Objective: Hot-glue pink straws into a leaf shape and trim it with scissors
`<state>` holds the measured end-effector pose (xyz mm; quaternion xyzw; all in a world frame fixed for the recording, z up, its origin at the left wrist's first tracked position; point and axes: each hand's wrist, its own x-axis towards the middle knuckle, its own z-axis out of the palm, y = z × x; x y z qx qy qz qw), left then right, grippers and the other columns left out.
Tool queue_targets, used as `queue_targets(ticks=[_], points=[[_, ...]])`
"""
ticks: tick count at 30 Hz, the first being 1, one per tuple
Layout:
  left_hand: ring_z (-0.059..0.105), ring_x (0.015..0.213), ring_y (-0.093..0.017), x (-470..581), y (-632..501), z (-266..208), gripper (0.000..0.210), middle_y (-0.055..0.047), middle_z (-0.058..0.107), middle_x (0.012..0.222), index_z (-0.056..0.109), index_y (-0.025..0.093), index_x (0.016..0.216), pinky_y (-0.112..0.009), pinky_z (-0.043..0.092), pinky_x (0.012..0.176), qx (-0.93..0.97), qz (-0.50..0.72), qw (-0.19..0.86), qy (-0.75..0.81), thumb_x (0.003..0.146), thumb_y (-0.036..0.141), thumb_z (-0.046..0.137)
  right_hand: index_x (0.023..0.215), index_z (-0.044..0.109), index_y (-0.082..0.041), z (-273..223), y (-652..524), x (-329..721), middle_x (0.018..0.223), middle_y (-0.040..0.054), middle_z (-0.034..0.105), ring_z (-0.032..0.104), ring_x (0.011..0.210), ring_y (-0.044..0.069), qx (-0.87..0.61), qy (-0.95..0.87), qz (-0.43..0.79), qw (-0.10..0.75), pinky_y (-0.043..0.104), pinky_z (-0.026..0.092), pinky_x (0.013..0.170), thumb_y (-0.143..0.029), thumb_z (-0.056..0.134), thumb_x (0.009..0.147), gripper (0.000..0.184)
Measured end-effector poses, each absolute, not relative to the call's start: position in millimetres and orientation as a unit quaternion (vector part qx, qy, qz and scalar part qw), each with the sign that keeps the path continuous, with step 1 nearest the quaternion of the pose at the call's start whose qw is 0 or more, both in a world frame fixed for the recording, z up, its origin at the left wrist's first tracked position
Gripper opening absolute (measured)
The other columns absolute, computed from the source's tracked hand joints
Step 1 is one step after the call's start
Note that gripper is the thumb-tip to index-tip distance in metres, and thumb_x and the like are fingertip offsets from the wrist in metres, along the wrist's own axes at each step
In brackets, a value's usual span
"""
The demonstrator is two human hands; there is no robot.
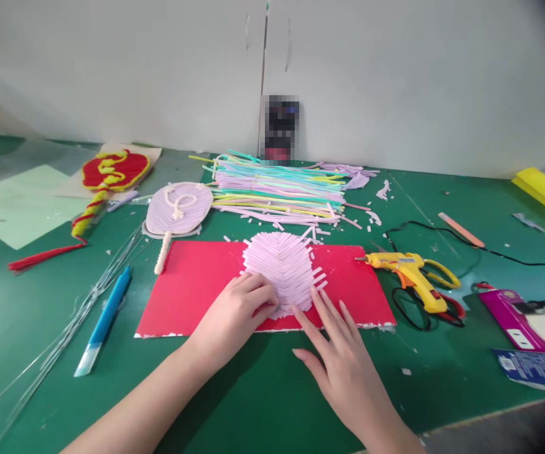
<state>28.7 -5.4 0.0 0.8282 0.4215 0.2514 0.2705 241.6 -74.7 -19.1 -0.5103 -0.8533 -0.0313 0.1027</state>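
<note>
A round lilac piece, made of fuzzy strips laid in a chevron pattern, lies on a red board. Strip ends stick out along its right side. At its lower left edge is my left hand, fingers curled and thumb pressed towards the index finger; what is between the tips is hidden. My right hand rests by the lower right edge with fingers stretched out and apart, fingertips at the strips. To the board's right lies a yellow hot glue gun, partly over yellow-handled scissors.
Behind the board lie a bundle of coloured pipe cleaners and a lilac fan. A red and yellow fan, thin wires and a blue pen-like tool lie left. A purple power strip and black cord are right.
</note>
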Motion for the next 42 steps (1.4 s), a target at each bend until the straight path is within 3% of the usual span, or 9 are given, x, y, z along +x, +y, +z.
queue_targets(ticks=[15, 23, 33, 42], points=[[0.052, 0.082, -0.016, 29.3, -5.4, 1.4, 0.013, 0.001, 0.06, 0.086, 0.056, 0.019, 0.079, -0.029, 0.041, 0.077, 0.814, 0.258, 0.289, 0.433, 0.089, 0.011, 0.055, 0.151, 0.021, -0.031, -19.5, -74.9, 242.5, 0.156, 0.0112, 0.025, 0.031, 0.141, 0.031, -0.505, -0.857, -0.033, 0.096, 0.055, 0.044, 0.103, -0.04, 0.043, 0.096, 0.059], [0.051, 0.082, -0.016, 28.9, -6.0, 0.5, 0.014, 0.0, 0.06, 0.086, 0.056, 0.019, 0.078, -0.029, 0.04, 0.078, 0.822, 0.254, 0.279, 0.428, 0.091, 0.014, 0.054, 0.15, 0.023, -0.029, -21.4, -76.1, 241.9, 0.156, 0.0133, 0.026, 0.032, 0.14, 0.032, -0.505, -0.856, -0.037, 0.098, 0.055, 0.045, 0.101, -0.037, 0.044, 0.096, 0.059], [0.05, 0.082, -0.016, 29.7, -4.6, -0.6, 0.013, 0.0, 0.06, 0.086, 0.056, 0.019, 0.079, -0.029, 0.041, 0.077, 0.822, 0.257, 0.275, 0.426, 0.091, 0.014, 0.054, 0.15, 0.027, -0.027, -21.5, -77.4, 241.9, 0.157, 0.0097, 0.024, 0.022, 0.144, 0.03, -0.519, -0.846, -0.035, 0.116, 0.053, 0.041, 0.106, -0.036, 0.046, 0.096, 0.058], [0.051, 0.082, -0.017, 28.5, -5.3, 0.5, 0.014, -0.001, 0.06, 0.086, 0.057, 0.02, 0.079, -0.03, 0.042, 0.077, 0.823, 0.252, 0.274, 0.429, 0.091, 0.015, 0.053, 0.148, 0.03, -0.024, -24.1, -78.7, 242.6, 0.156, 0.0084, 0.027, 0.022, 0.144, 0.029, -0.524, -0.84, -0.033, 0.134, 0.051, 0.039, 0.108, -0.035, 0.047, 0.095, 0.056]])
